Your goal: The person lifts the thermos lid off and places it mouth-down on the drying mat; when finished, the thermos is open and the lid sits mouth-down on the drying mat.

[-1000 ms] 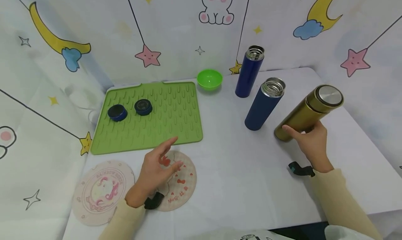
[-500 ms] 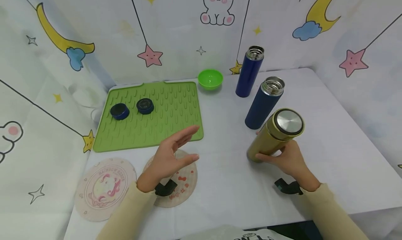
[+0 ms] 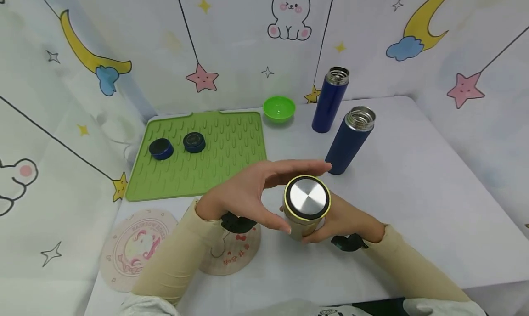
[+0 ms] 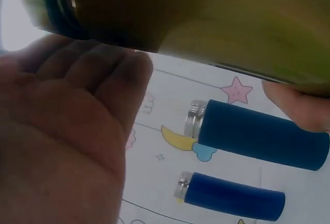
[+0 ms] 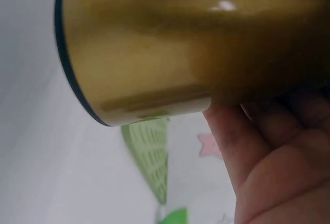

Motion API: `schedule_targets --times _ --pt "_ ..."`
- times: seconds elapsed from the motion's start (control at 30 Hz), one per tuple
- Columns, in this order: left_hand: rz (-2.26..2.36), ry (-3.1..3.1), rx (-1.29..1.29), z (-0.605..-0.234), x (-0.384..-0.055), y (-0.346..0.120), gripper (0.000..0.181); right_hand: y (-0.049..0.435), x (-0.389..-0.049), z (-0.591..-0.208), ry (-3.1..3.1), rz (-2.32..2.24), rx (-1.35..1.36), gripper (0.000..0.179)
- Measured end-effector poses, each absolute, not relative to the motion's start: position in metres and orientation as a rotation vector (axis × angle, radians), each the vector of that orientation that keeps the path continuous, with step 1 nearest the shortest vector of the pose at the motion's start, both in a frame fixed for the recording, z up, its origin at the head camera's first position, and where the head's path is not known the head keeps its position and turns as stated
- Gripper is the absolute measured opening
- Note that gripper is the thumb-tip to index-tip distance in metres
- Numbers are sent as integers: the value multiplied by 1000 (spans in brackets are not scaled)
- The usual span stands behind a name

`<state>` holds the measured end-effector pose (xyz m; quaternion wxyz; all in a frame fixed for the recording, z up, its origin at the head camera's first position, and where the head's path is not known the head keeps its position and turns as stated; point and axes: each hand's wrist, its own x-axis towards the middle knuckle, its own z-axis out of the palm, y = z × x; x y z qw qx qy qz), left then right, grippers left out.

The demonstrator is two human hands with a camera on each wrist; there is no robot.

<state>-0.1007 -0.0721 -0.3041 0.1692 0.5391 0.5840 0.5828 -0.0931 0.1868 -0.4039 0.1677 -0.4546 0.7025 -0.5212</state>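
My right hand (image 3: 351, 217) grips a gold thermos (image 3: 298, 228) by its lower body, above the front middle of the table. The thermos has its cap (image 3: 308, 197) on, with a silver disc on top, facing the head camera. My left hand (image 3: 245, 192) is beside the cap, fingers extended past its far side and thumb on the near side; whether it touches is unclear. In the left wrist view the thermos (image 4: 180, 17) crosses above the left fingers (image 4: 124, 84). The right wrist view has the thermos base (image 5: 129, 53) above the right fingers (image 5: 232, 136).
Two lidless blue thermoses, one nearer (image 3: 349, 141) and one farther (image 3: 329, 100), stand at the back right. A green bowl (image 3: 279, 109) sits behind. Two dark blue caps (image 3: 161, 149) lie on a green mat (image 3: 231, 146). Two round mats (image 3: 138, 249) lie at front left.
My right hand has carried the gold thermos leftward from the right side, now with its top toward the head camera. My left hand has moved right, up to the cap.
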Motion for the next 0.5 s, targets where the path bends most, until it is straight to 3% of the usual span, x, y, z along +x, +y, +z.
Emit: schedule_targets --times 0.2,0.37,0.5 --pt "1621 1661 1585 -303 -98 -74 80 179 -93 -403 2043 -1360 -1315 86" --pt "1735 1820 1540 -307 -94 -76 79 176 -95 -402 2239 -1366 -1281 90" --pt "1919 2048 1437 -318 -92 -73 81 168 -96 -406 2511 -1389 -1169 80"
